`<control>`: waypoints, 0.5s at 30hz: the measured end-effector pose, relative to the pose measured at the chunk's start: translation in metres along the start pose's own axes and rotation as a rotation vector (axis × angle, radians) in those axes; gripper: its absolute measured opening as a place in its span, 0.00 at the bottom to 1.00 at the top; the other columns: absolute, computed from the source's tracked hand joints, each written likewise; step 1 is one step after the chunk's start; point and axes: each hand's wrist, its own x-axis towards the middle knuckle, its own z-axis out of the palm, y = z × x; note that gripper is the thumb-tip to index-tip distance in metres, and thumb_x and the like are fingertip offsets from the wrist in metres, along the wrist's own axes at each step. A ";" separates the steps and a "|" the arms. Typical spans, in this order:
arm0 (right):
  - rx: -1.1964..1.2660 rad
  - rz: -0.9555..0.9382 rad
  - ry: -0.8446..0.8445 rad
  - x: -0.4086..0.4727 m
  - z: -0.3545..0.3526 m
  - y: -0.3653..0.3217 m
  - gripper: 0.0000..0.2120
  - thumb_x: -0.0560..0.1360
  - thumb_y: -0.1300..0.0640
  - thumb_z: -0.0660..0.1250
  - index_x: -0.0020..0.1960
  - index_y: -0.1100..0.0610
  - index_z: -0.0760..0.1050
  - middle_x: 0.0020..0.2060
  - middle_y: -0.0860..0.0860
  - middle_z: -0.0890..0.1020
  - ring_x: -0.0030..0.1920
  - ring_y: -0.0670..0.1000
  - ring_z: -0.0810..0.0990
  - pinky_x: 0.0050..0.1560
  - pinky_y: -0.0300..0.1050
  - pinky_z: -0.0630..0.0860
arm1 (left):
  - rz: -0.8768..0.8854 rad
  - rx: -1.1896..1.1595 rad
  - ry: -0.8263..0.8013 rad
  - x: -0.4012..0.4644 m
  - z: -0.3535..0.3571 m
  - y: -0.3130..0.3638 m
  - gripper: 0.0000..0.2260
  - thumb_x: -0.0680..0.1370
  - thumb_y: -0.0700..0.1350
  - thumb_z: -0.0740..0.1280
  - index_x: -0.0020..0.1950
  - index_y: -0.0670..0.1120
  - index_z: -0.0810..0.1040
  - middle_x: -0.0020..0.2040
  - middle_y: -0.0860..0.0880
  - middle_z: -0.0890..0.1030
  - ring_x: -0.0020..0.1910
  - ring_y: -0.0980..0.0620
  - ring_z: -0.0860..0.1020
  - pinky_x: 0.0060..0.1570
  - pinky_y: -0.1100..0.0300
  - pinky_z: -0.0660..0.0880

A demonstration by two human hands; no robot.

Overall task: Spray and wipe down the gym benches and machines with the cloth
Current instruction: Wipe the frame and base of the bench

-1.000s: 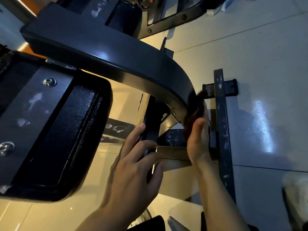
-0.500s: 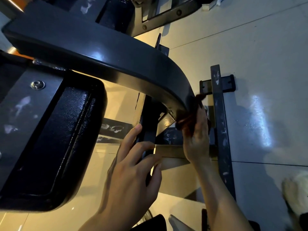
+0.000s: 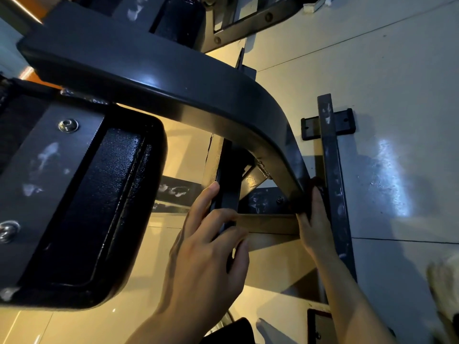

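the right hand is pressing a dark cloth, at its 12 o'clock, against the curved frame's lower end; the left hand is resting loosely curled on an upright bar.

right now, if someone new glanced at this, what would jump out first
The big curved dark frame arm sweeping from upper left down to centre right dominates the view, with a black padded cushion below it on the left. At the arm's lower end the right hand presses a dark cloth against the metal, while the left hand rests on an upright bar in the centre.
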 end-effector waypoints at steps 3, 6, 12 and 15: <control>0.047 -0.158 0.011 -0.003 -0.006 -0.034 0.29 0.79 0.47 0.57 0.77 0.42 0.52 0.75 0.48 0.64 0.74 0.49 0.62 0.70 0.56 0.64 | -0.013 0.034 -0.004 0.001 0.001 -0.003 0.12 0.75 0.49 0.61 0.46 0.50 0.84 0.53 0.54 0.80 0.75 0.50 0.60 0.71 0.74 0.48; 0.031 -0.470 0.120 -0.004 -0.002 -0.100 0.28 0.79 0.51 0.60 0.76 0.49 0.54 0.73 0.55 0.67 0.72 0.54 0.66 0.68 0.59 0.69 | -0.003 0.064 -0.011 0.002 0.002 -0.004 0.11 0.74 0.48 0.62 0.46 0.49 0.84 0.53 0.53 0.80 0.75 0.48 0.61 0.71 0.72 0.49; -0.041 -0.856 0.238 0.015 0.011 -0.180 0.25 0.79 0.44 0.60 0.72 0.53 0.58 0.73 0.57 0.65 0.75 0.60 0.60 0.69 0.66 0.65 | -0.018 0.028 -0.065 0.000 0.000 -0.004 0.11 0.75 0.50 0.62 0.45 0.49 0.84 0.54 0.53 0.80 0.76 0.50 0.60 0.70 0.75 0.50; 0.013 -0.836 0.242 0.023 0.015 -0.149 0.28 0.78 0.45 0.63 0.72 0.53 0.57 0.73 0.55 0.62 0.75 0.61 0.61 0.68 0.66 0.66 | -0.012 0.041 -0.059 0.001 0.000 -0.004 0.11 0.75 0.50 0.62 0.45 0.50 0.84 0.54 0.54 0.80 0.76 0.50 0.60 0.70 0.74 0.49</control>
